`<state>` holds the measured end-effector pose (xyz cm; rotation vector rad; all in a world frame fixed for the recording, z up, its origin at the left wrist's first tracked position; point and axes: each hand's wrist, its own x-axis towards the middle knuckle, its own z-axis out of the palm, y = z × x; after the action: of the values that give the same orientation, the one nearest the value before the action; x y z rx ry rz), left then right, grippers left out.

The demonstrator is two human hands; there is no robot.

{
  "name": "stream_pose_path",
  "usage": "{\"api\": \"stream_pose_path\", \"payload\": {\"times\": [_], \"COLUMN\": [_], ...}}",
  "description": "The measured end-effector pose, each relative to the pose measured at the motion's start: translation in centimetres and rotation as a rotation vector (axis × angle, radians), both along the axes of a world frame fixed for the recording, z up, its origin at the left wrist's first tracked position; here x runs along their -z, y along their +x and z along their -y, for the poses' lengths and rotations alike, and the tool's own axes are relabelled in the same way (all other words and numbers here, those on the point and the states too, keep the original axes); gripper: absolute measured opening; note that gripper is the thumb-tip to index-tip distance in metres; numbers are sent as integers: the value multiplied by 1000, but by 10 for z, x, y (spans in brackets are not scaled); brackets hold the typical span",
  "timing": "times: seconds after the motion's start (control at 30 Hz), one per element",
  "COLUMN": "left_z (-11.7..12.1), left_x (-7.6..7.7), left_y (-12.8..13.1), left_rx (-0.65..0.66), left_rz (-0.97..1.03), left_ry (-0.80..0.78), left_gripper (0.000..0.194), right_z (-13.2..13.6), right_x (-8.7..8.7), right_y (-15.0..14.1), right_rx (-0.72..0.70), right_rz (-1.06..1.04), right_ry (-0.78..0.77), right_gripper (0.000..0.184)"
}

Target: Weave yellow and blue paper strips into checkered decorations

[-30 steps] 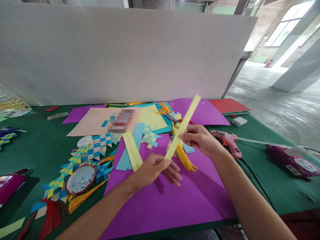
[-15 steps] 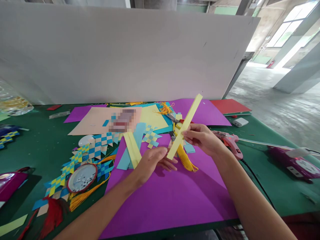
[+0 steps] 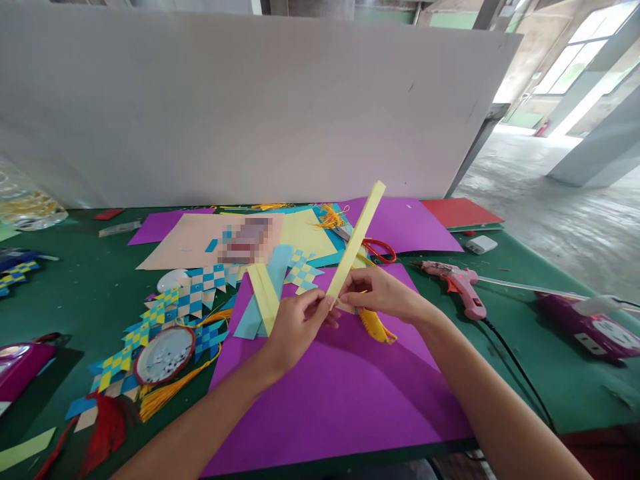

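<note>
Where the yellow strip [image 3: 356, 243] slants, scissors [image 3: 369, 243] lie behind — partly hidden.

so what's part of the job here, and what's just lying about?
In use:
yellow strip
left hand, pinching its lower end
right hand, close against it
probably purple sheet beneath

Lying about, it seems:
glue gun
power strip
red tassel
small white box
</note>
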<state>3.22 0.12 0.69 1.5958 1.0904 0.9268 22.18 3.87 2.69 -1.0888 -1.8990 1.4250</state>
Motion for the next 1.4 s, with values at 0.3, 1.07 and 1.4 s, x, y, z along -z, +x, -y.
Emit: {"api": "stream_pose_path", "payload": {"times": [0.3, 1.07, 1.4], "left_z": [0, 4, 1], "left_x": [5, -5, -3], "left_y": [-1, -1, -1], "left_rx": [0, 76, 150], "left_rz": [-52, -87, 74], "left_ry": [65, 1, -213], "left_gripper": [26, 28, 28], "right_z": [2, -2, -2], "right_x": [6, 4, 7], "right_y": [-10, 0, -2], "right_rx": [-1, 140, 134], "right_rz": [3, -149, -163], "right_ry": [21, -59, -72], "right_gripper": [15, 6, 5]}}
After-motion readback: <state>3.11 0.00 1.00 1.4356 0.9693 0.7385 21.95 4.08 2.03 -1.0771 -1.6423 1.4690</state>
